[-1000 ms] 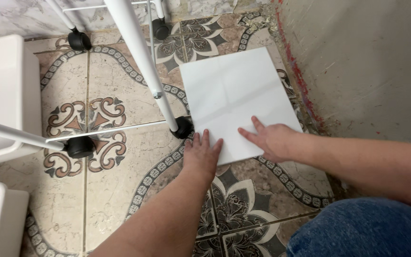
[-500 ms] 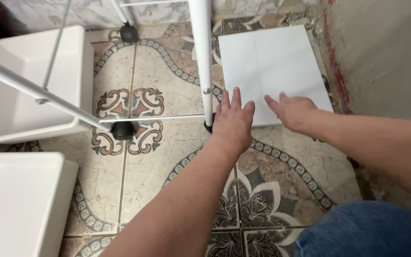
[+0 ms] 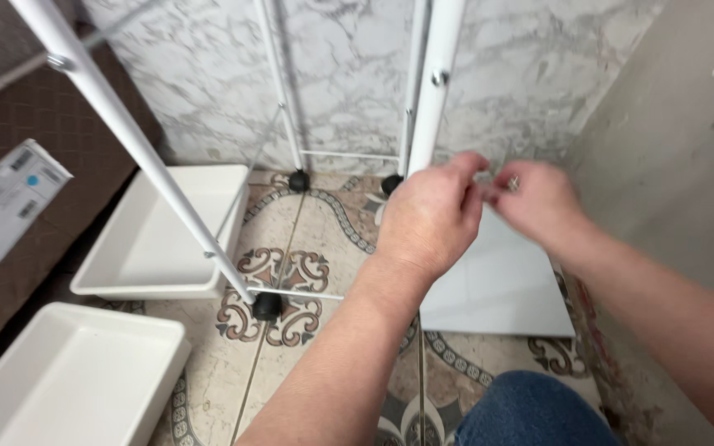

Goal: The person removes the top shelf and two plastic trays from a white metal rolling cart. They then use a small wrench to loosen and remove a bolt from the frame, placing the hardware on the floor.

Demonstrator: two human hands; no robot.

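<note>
My left hand (image 3: 431, 219) and my right hand (image 3: 539, 202) are raised in front of me, fingertips nearly meeting, beside the white metal leg (image 3: 440, 83) of a wheeled frame. Both hands have bent fingers and are blurred. A small shiny speck shows at my right hand's fingers; I cannot tell whether it is held. Below the hands a plain white tile (image 3: 506, 289) lies flat on the patterned floor (image 3: 291, 272), against the right wall, and partly hidden by my left hand and forearm.
The frame's slanted leg ends in a black caster (image 3: 267, 306); two more casters stand by the marble wall (image 3: 349, 74). Two white trays (image 3: 159, 239) (image 3: 68, 380) sit on the floor at left. A rough plaster wall (image 3: 671, 165) closes the right. My jeans-clad knee (image 3: 530, 409) is at the bottom.
Both hands have lifted off the white tile and come together in the air near the frame's leg. The view has tilted up toward the marble wall.
</note>
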